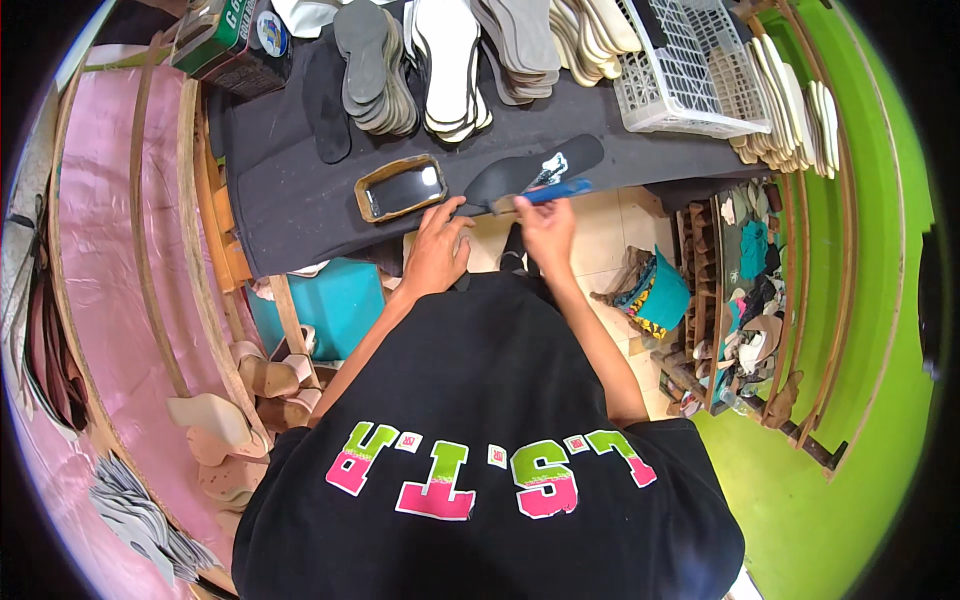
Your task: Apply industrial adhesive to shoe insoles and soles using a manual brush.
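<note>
A black insole (500, 180) lies slantwise near the table's front edge, with a white mark on its upper face. My left hand (437, 247) is at its left end, thumb and fingers gripping the rim there. In my right hand (548, 235) is a blue-handled brush (560, 192), held nearly level over the insole's near edge. The brush tip points left and is slightly blurred. Just left of the insole stands a small brown-rimmed tub (365, 205) of dark, shiny liquid.
Stacks of grey insoles (370, 70), white insoles (447, 70) and cream insoles (590, 40) line the back. A white plastic basket (690, 115) is at right, a green can (235, 50) at far left. Another black insole (325, 115) lies nearby. Shelves with shoe forms flank me.
</note>
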Tool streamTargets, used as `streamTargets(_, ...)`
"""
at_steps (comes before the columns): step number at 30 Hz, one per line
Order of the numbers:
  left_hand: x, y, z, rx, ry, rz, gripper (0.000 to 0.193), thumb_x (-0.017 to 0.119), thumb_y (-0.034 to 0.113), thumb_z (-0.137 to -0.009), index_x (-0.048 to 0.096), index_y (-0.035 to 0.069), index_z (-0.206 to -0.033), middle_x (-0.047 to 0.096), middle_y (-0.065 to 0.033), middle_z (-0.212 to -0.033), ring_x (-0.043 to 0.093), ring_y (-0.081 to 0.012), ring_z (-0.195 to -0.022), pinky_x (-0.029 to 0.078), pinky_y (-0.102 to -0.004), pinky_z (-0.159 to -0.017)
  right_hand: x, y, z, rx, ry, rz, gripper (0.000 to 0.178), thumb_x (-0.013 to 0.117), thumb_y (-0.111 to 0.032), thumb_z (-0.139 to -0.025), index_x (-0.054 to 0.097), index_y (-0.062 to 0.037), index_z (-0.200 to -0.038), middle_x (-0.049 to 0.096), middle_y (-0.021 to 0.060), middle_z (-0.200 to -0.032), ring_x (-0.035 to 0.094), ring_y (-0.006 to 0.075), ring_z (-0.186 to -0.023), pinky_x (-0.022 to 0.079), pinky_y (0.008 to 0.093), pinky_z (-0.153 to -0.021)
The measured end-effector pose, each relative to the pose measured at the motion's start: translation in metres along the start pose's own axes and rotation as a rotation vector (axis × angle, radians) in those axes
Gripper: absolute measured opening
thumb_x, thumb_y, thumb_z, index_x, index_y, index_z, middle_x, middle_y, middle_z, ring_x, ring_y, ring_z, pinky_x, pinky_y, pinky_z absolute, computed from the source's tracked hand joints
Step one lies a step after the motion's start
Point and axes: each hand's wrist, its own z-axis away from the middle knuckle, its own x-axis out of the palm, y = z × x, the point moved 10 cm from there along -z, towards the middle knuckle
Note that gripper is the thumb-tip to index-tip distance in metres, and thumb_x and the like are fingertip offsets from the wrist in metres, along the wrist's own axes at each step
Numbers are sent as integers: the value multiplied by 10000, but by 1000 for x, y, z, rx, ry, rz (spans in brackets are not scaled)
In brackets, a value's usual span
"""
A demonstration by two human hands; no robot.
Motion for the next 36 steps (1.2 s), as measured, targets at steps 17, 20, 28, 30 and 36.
streamTargets(17,-4,-8,11,-126,96,138,309,649,-57,-859,660,5,-1162,566,-172,-1456,541,-405,-1371,457,-494,-1148,45,-59,-35,-247,-204,423,238,824,-94,-896,674,45,-1018,767,148,-812,763,205,-690,572,309,-638)
streamTargets(20,-4,-10,13,-82,135,92,268,657,-56,-856,649,23,-1112,564,-140,-1444,570,-375,-1351,484,-478,-1112,63,-70,-22,-321,-317,468,223,807,-82,-906,670,45,-1028,767,160,-832,763,208,-685,572,310,-625)
streamTargets(28,-9,-12,17,-118,225,134,219,655,-48,-849,615,16,-1054,593,-145,-1379,589,-384,-1317,486,-471,-1095,81,-73,-28,-417,-395,485,235,796,-65,-887,652,45,-1036,738,181,-820,747,272,-657,571,360,-615)
streamTargets(30,-11,-14,17,-119,240,121,224,652,-49,-846,613,15,-1056,596,-146,-1378,588,-385,-1319,486,-472,-1096,97,-79,-19,-432,-524,512,233,788,-58,-882,610,40,-998,698,196,-785,741,306,-675,566,380,-625)
streamTargets(36,-11,-15,18,-137,247,121,233,644,-49,-835,608,11,-1056,613,-155,-1368,592,-391,-1317,481,-472,-1101,110,-88,-23,-528,-573,559,228,750,-35,-881,594,35,-1032,652,220,-822,671,424,-720,531,453,-651)
